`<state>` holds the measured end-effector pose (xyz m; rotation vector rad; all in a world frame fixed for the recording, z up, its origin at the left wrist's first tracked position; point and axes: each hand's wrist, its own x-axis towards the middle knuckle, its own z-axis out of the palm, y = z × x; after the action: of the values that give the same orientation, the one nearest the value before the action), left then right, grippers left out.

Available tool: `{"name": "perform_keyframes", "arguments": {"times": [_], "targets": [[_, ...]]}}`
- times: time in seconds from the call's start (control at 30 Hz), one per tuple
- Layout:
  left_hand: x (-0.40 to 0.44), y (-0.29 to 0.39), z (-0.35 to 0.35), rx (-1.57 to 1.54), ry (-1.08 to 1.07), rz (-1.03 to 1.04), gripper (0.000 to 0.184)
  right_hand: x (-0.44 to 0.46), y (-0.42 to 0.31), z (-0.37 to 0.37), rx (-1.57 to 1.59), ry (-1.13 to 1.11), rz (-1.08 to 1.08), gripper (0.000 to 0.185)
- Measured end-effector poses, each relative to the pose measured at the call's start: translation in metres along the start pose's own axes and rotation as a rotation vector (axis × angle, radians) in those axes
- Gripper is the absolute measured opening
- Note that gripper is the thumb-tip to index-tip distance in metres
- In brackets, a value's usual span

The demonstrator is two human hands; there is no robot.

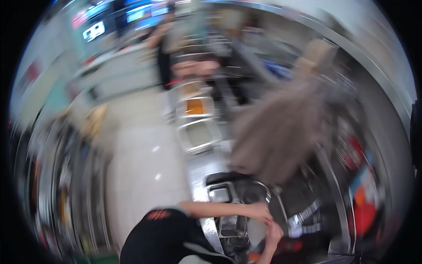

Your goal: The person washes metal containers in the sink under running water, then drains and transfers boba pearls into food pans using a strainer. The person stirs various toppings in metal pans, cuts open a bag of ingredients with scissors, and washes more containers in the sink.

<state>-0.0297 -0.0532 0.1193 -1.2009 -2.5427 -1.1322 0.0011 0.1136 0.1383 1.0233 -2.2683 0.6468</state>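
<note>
Black sleeve [156, 235] nearest, low in view, orange mark on it, bare forearm [215, 209] running from it out over the bench [200, 169]. Left hand [261, 213] at the end of that forearm, right hand [274, 234] just beside it, coming up from the bottom edge. Fingertips of both brought close together, fingers looking bent inward; can't tell if touching, or if pinching anything between them, too blurred. Grip state therefore unclear on both sides. Pale patch [256, 231] directly below the hands in view, maybe a container; can't tell its contents or whether touched. Small metal pan [220, 193] just left of it and farther up, second pan [232, 225] right below that one, near the forearm. Dark round pot [254, 192] beyond the left hand, bright curved rim. Shiny ribbed strips [305, 218] to the right of the hands. Farther up the bench: tray with pale contents [198, 134], then tray with orange contents [194, 107], lined up. Large brown shape [279, 127] right of the trays, heavily smeared; can't tell what. Person in black [164, 59] well apart, far end. Pale floor [147, 154] left of the bench.
</note>
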Motion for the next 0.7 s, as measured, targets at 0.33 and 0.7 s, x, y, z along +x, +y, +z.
{"name": "perform_keyframes", "arguments": {"times": [0.33,0.7], "targets": [[-0.020,0.071,-0.081,0.146,0.345,0.085,0.006,0.106,-0.009,-0.206,-0.583,0.693,0.081,0.012],[-0.106,0.069,-0.178,0.615,0.520,-0.051,0.003,0.108,0.050,-0.267,-0.674,0.831,0.802,0.032]]}}
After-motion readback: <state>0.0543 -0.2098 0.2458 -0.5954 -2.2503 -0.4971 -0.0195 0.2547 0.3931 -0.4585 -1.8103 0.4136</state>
